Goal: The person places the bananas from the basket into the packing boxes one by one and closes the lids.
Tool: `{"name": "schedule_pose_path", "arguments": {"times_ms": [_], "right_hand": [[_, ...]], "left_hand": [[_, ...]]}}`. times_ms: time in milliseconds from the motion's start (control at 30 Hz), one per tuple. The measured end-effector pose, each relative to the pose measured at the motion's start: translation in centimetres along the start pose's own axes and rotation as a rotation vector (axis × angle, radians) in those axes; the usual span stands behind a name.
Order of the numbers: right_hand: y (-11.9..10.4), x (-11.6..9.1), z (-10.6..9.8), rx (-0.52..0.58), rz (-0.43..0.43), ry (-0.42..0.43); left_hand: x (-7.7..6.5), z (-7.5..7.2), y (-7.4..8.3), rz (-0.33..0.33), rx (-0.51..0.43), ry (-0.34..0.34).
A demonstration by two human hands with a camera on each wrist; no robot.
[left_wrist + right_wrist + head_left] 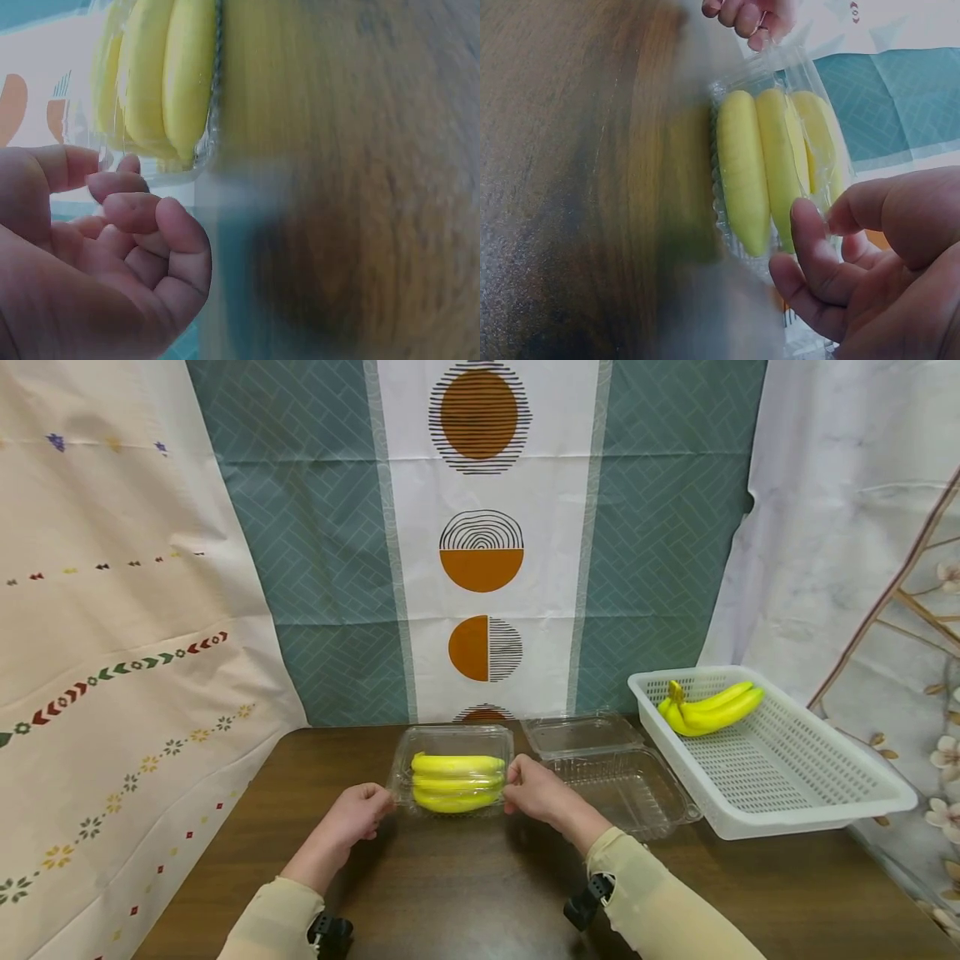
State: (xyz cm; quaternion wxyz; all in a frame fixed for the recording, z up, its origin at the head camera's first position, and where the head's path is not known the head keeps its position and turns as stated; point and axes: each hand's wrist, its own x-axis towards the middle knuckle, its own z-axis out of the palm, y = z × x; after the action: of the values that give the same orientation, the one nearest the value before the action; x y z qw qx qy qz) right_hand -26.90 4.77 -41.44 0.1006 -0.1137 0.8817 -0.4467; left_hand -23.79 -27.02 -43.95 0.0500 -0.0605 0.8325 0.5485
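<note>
A clear plastic clamshell box with a bunch of yellow bananas inside stands near the back of the table. My left hand pinches the box's left edge between thumb and fingertips. At the opposite side, my right hand pinches the right edge the same way. Clear plastic lies over part of the bananas. In the left wrist view the thumb meets the fingertips at the plastic corner, while the other fingers curl loosely. The right wrist view shows the bananas side by side behind the transparent wall.
Right of the box lies another clear clamshell, its lid folded open toward the back. A white perforated basket stands at the far right, with a second banana bunch in its back left part. Patterned cloths hang behind the brown table.
</note>
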Motion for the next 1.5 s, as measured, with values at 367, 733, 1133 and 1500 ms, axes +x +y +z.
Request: {"name": "schedule_pose_path", "arguments": {"times_ms": [367,733,1133,1500], "right_hand": [[0.4,0.3,0.1,0.009,0.002,0.018],[0.1,-0.1,-0.3,0.072,0.032,0.021],[0.8,0.1,-0.2,-0.128,-0.029,0.091],[1.0,-0.5,0.0,-0.337,-0.16,0.275]], "left_hand": [[0.0,-0.1,-0.4,-0.026,-0.093,0.001],[0.1,0.2,-0.3,-0.015,-0.135,0.001],[-0.2,0.3,0.0,0.027,-0.013,0.057],[-0.6,0.7,0.8,0.187,0.293,0.18]]}}
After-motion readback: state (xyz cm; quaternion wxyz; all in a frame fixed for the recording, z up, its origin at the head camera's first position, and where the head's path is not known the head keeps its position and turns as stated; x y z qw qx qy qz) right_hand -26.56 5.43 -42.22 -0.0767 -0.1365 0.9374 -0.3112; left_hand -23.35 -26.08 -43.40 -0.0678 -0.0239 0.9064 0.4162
